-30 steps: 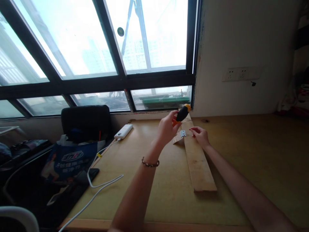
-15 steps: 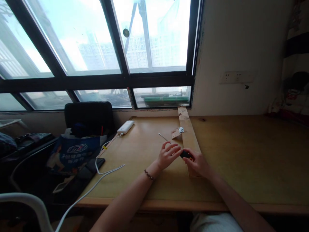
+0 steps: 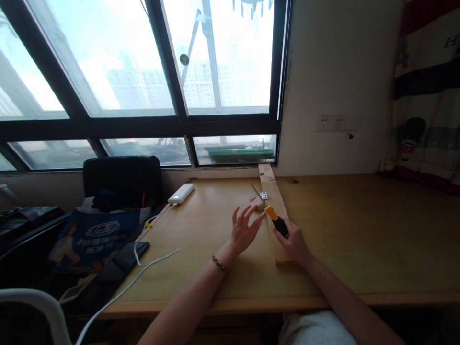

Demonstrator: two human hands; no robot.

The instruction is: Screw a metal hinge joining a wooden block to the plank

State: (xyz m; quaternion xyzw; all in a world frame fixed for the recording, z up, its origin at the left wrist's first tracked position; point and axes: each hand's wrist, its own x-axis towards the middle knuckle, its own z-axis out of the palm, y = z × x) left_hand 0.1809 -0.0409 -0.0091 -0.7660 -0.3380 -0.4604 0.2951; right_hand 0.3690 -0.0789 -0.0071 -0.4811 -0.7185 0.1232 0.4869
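A screwdriver [image 3: 276, 221] with a yellow and black handle is gripped at its rear end by my right hand [image 3: 293, 241]. Its thin shaft slants up and left, away from me. Just left of the handle, my left hand [image 3: 246, 230] is held with its fingers spread, holding nothing; whether a fingertip touches the screwdriver I cannot tell. Under the tool a long wooden board [image 3: 276, 201] runs from near the window towards me. On the board lies a small metal hinge [image 3: 264, 195], and beside it is a small piece of wood [image 3: 256, 203], partly behind my fingers.
The board rests on a yellowish table [image 3: 341, 230]. To the left are a white power bank [image 3: 181, 194] with a white cable [image 3: 151, 263], and a dark tablet-like slab [image 3: 122, 268] at the edge. A chair [image 3: 122, 179] holding a blue bag [image 3: 95, 235] stands beyond that edge.
The screwdriver's yellow end has come into view as my left hand moved off the handle, slightly left. Its shaft now points more steeply forward, nearer the hinge. The whole view shifted a little.
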